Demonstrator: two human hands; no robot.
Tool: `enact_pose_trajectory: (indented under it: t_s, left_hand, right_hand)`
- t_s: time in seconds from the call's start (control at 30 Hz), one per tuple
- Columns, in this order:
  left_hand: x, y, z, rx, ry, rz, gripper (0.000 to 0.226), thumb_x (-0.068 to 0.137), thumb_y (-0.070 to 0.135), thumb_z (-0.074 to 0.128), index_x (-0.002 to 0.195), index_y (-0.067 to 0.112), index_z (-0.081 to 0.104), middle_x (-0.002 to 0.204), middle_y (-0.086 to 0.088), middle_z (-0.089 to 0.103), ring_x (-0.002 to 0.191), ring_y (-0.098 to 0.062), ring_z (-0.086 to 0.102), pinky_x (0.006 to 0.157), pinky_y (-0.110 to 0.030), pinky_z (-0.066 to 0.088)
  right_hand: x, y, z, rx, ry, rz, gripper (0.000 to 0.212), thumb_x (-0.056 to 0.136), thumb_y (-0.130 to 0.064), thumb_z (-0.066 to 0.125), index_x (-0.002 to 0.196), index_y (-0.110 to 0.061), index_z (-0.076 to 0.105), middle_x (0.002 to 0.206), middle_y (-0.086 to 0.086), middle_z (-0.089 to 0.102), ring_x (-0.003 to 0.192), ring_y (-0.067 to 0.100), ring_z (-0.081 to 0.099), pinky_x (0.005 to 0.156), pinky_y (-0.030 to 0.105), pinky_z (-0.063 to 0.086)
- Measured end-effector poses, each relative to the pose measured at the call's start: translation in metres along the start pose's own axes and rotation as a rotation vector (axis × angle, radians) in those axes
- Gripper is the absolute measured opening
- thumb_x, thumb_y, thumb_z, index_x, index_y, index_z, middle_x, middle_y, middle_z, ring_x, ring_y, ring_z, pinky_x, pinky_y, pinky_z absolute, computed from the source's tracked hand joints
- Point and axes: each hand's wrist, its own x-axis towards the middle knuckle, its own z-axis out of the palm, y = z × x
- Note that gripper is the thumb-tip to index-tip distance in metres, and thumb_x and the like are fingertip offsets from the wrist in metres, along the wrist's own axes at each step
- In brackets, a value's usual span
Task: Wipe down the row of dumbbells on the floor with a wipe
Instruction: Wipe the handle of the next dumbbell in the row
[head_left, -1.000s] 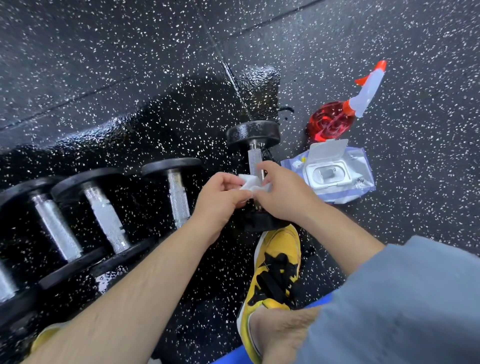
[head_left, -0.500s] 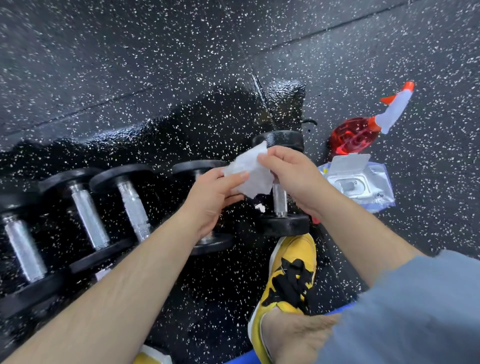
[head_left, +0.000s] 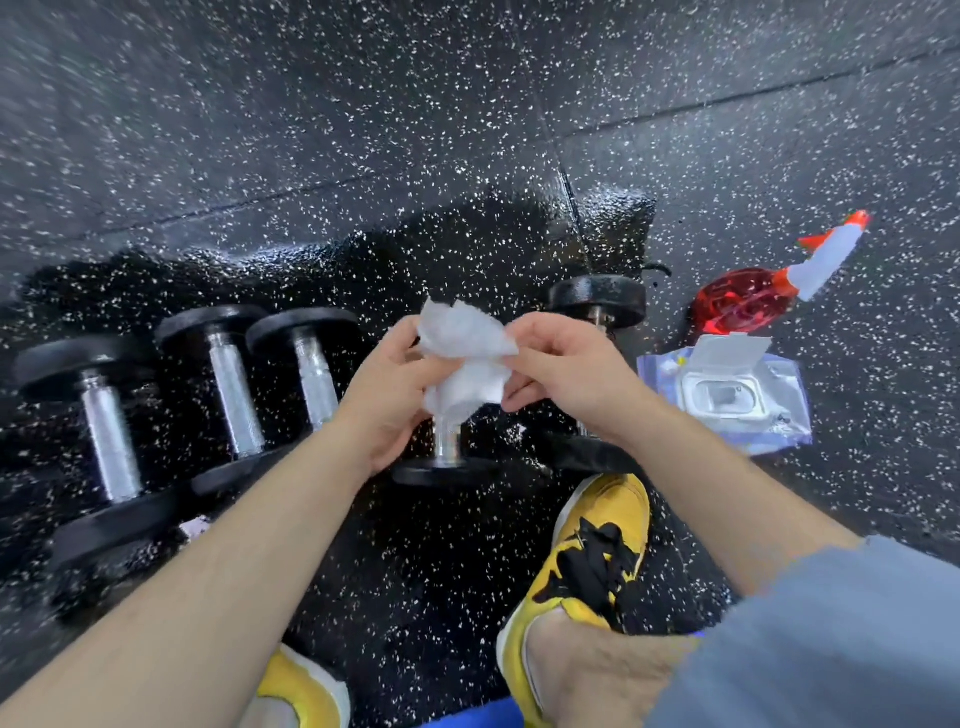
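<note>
The white wipe (head_left: 467, 358) is crumpled and held up off the floor between both hands, above the row of dumbbells (head_left: 234, 395). The left hand (head_left: 389, 400) has its grip pinched on the wipe's left side. The right hand (head_left: 566, 374) has its grip pinched on the upper right edge, thumb against curled fingers.

Straight under the wipe lies the fourth dumbbell (head_left: 447, 452); only its chrome handle and near black head show, the hands covering the rest. The fifth dumbbell (head_left: 597, 301) lies just to its right, half hidden by the right wrist. Three more lie side by side to the left, handles parallel. All rest on a wet, shiny patch of the speckled black floor (head_left: 311, 130).

A yellow shoe (head_left: 602, 519) with black laces stands just near of the fourth and fifth dumbbells. Right of the row lies a pack of wipes (head_left: 727, 400), lid flipped open; its contents cannot be made out. Just beyond it a red spray bottle (head_left: 743, 304) lies on its side, white nozzle pointing away.
</note>
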Motion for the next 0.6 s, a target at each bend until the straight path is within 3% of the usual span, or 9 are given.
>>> enact_pose_trajectory:
  t_s: [0.07,0.13,0.23,0.3,0.37,0.4,0.5,0.6]
  left_hand:
    - [-0.006,-0.004,-0.004,0.016,0.034,0.002,0.039,0.089,-0.016,0.050,0.077,0.017,0.066,0.098,-0.005,0.074,0.078,-0.022,0.069,0.048,-0.025,0.050]
    - [-0.014,-0.008,-0.005,-0.009,0.076,-0.005,0.042,0.087,-0.010,0.047,0.062,0.018,0.065,0.091,-0.003,0.074,0.080,-0.026,0.067,0.055,-0.030,0.052]
    - [-0.025,-0.017,-0.003,-0.021,0.072,-0.057,0.017,0.089,0.014,0.061,0.073,0.015,0.065,0.092,-0.007,0.067,0.082,-0.028,0.065,0.070,-0.041,0.053]
    - [-0.027,-0.027,-0.005,0.094,0.086,-0.079,0.014,0.087,0.025,0.074,0.082,0.016,0.063,0.092,-0.003,0.064,0.081,-0.021,0.063,0.076,-0.047,0.057]
    - [-0.018,-0.037,-0.009,0.148,0.176,-0.087,0.017,0.082,0.025,0.078,0.079,0.021,0.062,0.087,-0.001,0.062,0.082,-0.021,0.061,0.086,-0.054,0.056]
    - [-0.013,-0.040,-0.010,0.155,0.237,-0.078,0.016,0.080,0.022,0.077,0.077,0.022,0.062,0.086,0.000,0.062,0.083,-0.022,0.060,0.087,-0.053,0.055]
    - [0.004,-0.042,-0.009,0.214,0.415,-0.023,0.019,0.083,0.003,0.066,0.082,0.021,0.060,0.088,0.000,0.060,0.083,-0.018,0.055,0.076,-0.032,0.046]
    - [0.017,-0.040,-0.005,0.211,0.471,0.038,0.019,0.088,0.003,0.064,0.092,0.022,0.066,0.097,0.004,0.066,0.088,-0.012,0.060,0.075,-0.023,0.044]
  right_hand:
    - [-0.009,0.003,0.004,-0.102,0.015,-0.012,0.037,0.094,0.007,0.048,0.079,-0.014,0.073,0.095,0.015,0.070,0.071,0.025,0.072,0.071,0.034,0.058]
    - [-0.015,0.007,0.008,-0.096,-0.013,-0.015,0.032,0.091,0.004,0.048,0.078,-0.008,0.075,0.101,0.016,0.068,0.079,0.024,0.070,0.078,0.041,0.061]
    - [-0.015,0.014,0.013,-0.103,-0.031,0.051,0.022,0.089,-0.021,0.065,0.086,-0.002,0.074,0.096,0.015,0.067,0.074,0.017,0.066,0.077,0.043,0.061]
    - [-0.010,0.025,0.021,-0.303,0.034,0.062,0.023,0.089,-0.035,0.071,0.089,-0.012,0.072,0.078,0.008,0.068,0.060,0.008,0.063,0.063,0.030,0.054]
    - [-0.001,0.039,0.031,-0.392,0.134,0.047,0.008,0.088,-0.031,0.072,0.089,-0.024,0.069,0.076,0.006,0.066,0.060,0.009,0.059,0.060,0.028,0.049]
    - [0.003,0.045,0.035,-0.378,0.177,0.044,0.004,0.088,-0.028,0.072,0.090,-0.027,0.068,0.078,0.005,0.064,0.062,0.010,0.056,0.061,0.027,0.049]
    - [0.015,0.059,0.043,-0.272,0.283,0.053,0.009,0.089,-0.021,0.071,0.092,-0.028,0.067,0.078,-0.008,0.059,0.063,0.006,0.050,0.056,0.014,0.040]
    - [0.025,0.064,0.050,-0.225,0.330,0.038,0.006,0.091,-0.025,0.069,0.097,-0.025,0.070,0.080,-0.009,0.059,0.062,0.002,0.049,0.058,0.010,0.040]
